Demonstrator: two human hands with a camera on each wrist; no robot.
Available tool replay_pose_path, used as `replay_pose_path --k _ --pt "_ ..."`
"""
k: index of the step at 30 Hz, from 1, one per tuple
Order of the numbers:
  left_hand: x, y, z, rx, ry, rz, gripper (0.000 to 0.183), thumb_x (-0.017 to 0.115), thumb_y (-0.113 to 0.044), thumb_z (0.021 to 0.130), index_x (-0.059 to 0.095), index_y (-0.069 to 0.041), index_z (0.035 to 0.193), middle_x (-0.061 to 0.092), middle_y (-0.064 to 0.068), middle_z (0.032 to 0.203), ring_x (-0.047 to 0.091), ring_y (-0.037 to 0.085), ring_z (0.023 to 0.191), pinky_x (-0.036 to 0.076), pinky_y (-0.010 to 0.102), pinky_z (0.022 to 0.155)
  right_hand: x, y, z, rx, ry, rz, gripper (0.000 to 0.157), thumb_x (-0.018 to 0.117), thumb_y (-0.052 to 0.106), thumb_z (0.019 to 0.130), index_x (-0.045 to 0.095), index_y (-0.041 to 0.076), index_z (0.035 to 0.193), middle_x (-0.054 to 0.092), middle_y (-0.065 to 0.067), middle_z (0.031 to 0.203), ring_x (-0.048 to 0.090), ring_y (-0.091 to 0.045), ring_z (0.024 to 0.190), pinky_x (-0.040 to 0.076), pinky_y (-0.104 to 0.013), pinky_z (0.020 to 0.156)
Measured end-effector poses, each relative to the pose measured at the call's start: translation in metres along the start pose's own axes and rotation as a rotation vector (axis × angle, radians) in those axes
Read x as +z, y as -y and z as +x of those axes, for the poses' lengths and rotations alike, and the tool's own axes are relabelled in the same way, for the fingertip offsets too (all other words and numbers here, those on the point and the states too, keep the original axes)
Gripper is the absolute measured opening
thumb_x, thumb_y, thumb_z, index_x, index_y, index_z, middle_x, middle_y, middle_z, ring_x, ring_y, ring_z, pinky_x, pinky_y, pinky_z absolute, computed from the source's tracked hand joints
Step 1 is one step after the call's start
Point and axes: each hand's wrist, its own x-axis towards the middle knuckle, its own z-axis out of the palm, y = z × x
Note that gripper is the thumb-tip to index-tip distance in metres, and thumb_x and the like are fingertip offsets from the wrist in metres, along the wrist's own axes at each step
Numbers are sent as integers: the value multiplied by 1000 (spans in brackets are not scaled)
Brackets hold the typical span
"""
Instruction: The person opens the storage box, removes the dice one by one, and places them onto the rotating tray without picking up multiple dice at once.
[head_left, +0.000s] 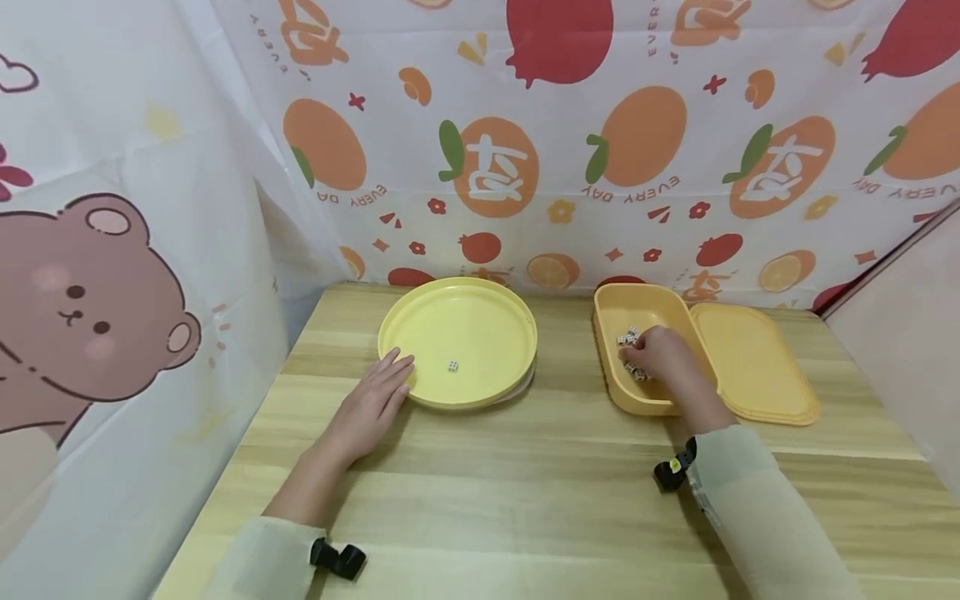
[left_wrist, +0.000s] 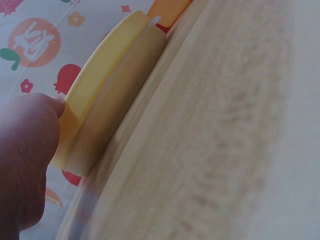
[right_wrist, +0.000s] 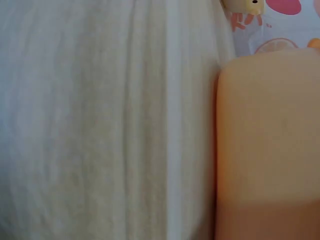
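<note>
A round yellow tray (head_left: 468,317) with a raised rim stands on the table, with one white die (head_left: 453,366) lying in it. My left hand (head_left: 372,406) rests on the tray's near left rim, its fingers straight; the left wrist view shows the hand (left_wrist: 30,145) against the tray's side (left_wrist: 107,70). To the right is a yellow-orange rectangular box (head_left: 606,367) holding several white dice (head_left: 640,374). My right hand (head_left: 663,353) reaches into this box with bent fingers, the fingertips down among the dice. Whether they pinch a die is hidden.
A flat yellow-orange lid (head_left: 757,362) lies right beside the box. Both stand near the back of the wood-grain table (head_left: 495,500), close to a fruit-printed curtain (head_left: 420,167). A pale panel (head_left: 900,350) borders the right side. The right wrist view shows the box's outer wall (right_wrist: 270,140).
</note>
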Motion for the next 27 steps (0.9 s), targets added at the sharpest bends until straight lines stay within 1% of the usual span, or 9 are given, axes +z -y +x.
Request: replay_pose_path --k 6,13,15,18,21,24,27 --pt "1 1 8 4 9 -13 43 43 -23 106 50 0 142 44 9 153 25 28 150 20 50 124 0 -3 4 -4 -13 6 33 68 35 91 70 5 79 60 -5 68 54 -18 59 44 -26 50" --pt "3 4 8 -11 24 -25 45 42 -25 107 49 0 143 43 10 154 23 27 151 17 48 125 1 -3 6 37 9 31 34 70 37 89 68 4 78 58 -6 68 54 -20 60 43 -27 50" --pt "4 5 9 -7 23 -26 45 42 -26 107 49 0 143 43 10 154 22 28 151 17 47 125 1 -4 7 38 14 40 32 70 34 90 70 4 82 60 -7 72 55 -20 62 44 -27 50" --pt "6 6 12 1 20 -27 45 42 -25 107 49 2 142 43 12 153 23 29 150 17 47 126 0 -4 11 24 26 43 27 68 29 90 72 2 92 64 -9 81 57 -19 64 47 -26 51" --pt "8 7 12 -1 24 -36 45 42 -25 107 49 3 142 44 13 153 23 30 150 16 46 126 1 -4 14 17 34 34 28 67 27 91 73 2 100 67 -12 88 58 -19 66 49 -26 53" --pt "9 9 15 -6 26 -46 46 41 -25 107 49 3 142 43 13 153 22 29 151 14 44 126 1 -5 17 9 24 28 29 66 26 91 73 2 105 68 -14 93 59 -20 68 49 -26 54" --pt "12 10 18 -10 28 -53 46 41 -26 107 48 2 142 43 11 153 21 27 151 13 42 127 1 -7 18 8 9 46 28 66 26 91 72 3 106 67 -14 96 59 -22 73 49 -27 56"
